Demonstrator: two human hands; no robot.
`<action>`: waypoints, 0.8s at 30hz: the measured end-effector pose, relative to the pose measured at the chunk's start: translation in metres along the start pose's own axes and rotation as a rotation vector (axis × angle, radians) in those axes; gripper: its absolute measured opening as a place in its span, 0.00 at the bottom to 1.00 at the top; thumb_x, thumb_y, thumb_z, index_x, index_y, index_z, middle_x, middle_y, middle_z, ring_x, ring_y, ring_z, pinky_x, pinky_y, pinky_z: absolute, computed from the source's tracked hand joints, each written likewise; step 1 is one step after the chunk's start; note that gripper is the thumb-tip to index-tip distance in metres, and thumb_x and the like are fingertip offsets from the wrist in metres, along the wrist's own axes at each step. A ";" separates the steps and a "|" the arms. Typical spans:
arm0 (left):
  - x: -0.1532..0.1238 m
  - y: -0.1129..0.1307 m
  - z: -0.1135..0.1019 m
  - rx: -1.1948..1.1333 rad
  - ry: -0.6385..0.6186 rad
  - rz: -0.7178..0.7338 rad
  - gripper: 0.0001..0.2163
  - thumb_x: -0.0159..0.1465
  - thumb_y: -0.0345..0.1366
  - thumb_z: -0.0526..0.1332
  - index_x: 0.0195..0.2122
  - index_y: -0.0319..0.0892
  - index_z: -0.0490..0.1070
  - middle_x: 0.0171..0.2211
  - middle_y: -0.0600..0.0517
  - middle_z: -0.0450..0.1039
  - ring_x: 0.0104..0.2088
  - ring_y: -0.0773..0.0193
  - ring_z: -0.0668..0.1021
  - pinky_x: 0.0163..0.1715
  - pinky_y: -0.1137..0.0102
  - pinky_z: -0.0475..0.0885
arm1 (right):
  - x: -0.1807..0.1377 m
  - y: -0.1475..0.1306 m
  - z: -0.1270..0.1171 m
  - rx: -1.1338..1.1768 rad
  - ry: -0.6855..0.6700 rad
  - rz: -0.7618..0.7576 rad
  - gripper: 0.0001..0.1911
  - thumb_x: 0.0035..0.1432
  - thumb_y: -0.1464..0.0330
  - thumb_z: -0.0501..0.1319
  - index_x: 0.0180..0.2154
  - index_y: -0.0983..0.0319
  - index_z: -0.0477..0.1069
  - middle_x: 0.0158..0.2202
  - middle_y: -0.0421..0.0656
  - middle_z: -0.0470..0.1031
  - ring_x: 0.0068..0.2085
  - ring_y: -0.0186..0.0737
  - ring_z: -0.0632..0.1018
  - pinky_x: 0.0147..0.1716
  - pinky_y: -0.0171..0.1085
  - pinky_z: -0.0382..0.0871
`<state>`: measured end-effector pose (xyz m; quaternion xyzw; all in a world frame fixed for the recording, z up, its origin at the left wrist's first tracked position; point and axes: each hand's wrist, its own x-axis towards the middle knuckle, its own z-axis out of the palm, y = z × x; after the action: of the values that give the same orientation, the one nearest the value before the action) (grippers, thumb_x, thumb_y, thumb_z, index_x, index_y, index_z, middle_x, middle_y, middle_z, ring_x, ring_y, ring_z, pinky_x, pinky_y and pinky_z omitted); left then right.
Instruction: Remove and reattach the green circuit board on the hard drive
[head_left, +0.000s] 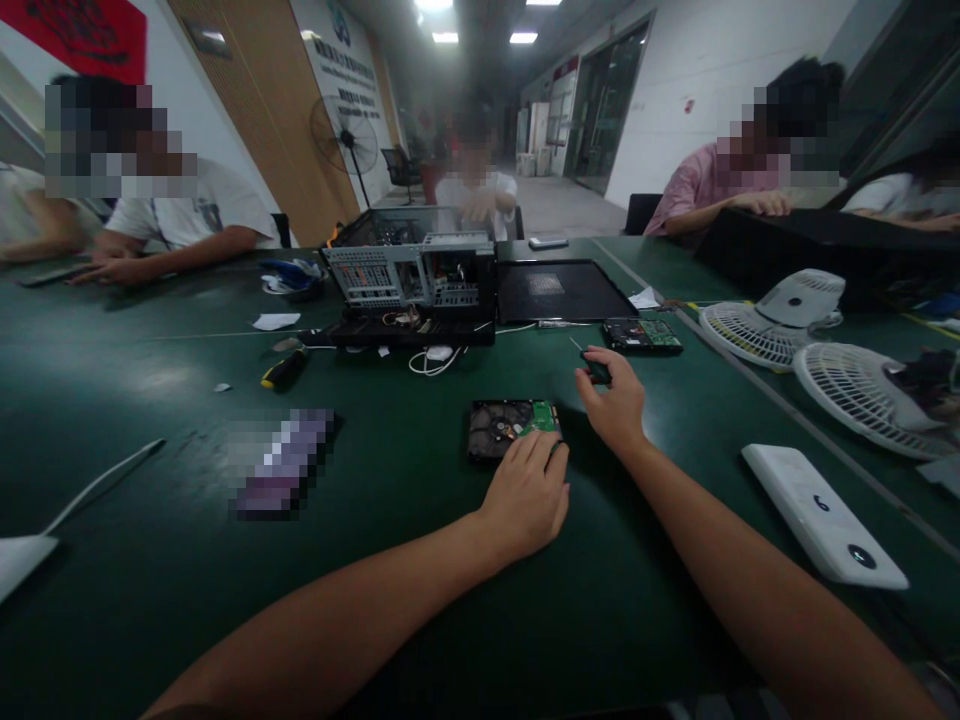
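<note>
A hard drive (pixel 491 428) lies on the green table in front of me, its green circuit board facing up at the right end. My left hand (pixel 527 492) is closed over its near right corner, fingertips on the board and the thumb side partly hidden. To the right, my right hand (pixel 616 400) is raised just above the table, pinching a small screwdriver (pixel 598 369) by its dark handle. The thin shaft points up and to the left, apart from the drive. Farther back on the right lies a second hard drive (pixel 643 336), green board upward.
An opened computer case (pixel 412 275) stands at the back, beside a black side panel (pixel 566 290). Left are a yellow-black screwdriver (pixel 285 368) and a purple phone-like object (pixel 286 462). White fans (pixel 757 325) and a white device (pixel 823 515) lie right. Several people sit around the table.
</note>
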<state>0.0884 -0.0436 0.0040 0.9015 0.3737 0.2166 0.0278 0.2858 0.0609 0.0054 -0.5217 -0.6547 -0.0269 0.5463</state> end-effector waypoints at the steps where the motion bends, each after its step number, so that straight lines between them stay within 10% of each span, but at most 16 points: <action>1: 0.000 0.000 0.000 0.002 0.002 0.002 0.23 0.67 0.37 0.57 0.62 0.35 0.63 0.61 0.37 0.65 0.63 0.45 0.66 0.65 0.52 0.61 | 0.000 0.000 0.001 -0.001 -0.011 -0.016 0.12 0.64 0.65 0.61 0.48 0.59 0.73 0.52 0.50 0.77 0.54 0.49 0.77 0.58 0.52 0.69; 15: 0.002 0.001 -0.003 0.026 -0.010 0.014 0.22 0.67 0.38 0.56 0.61 0.33 0.65 0.60 0.37 0.66 0.62 0.46 0.67 0.64 0.54 0.61 | -0.005 -0.011 -0.002 0.028 0.039 0.179 0.28 0.68 0.55 0.56 0.65 0.58 0.56 0.37 0.45 0.78 0.30 0.44 0.80 0.38 0.46 0.76; 24: 0.002 0.001 -0.004 0.030 -0.012 0.019 0.22 0.67 0.38 0.56 0.61 0.33 0.65 0.60 0.37 0.66 0.63 0.45 0.66 0.64 0.53 0.61 | -0.005 -0.016 0.001 0.075 -0.012 0.127 0.39 0.66 0.61 0.57 0.71 0.61 0.43 0.47 0.52 0.76 0.39 0.49 0.81 0.43 0.52 0.78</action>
<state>0.0885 -0.0436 0.0080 0.9065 0.3683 0.2059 0.0147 0.2729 0.0504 0.0098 -0.5417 -0.6241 0.0355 0.5620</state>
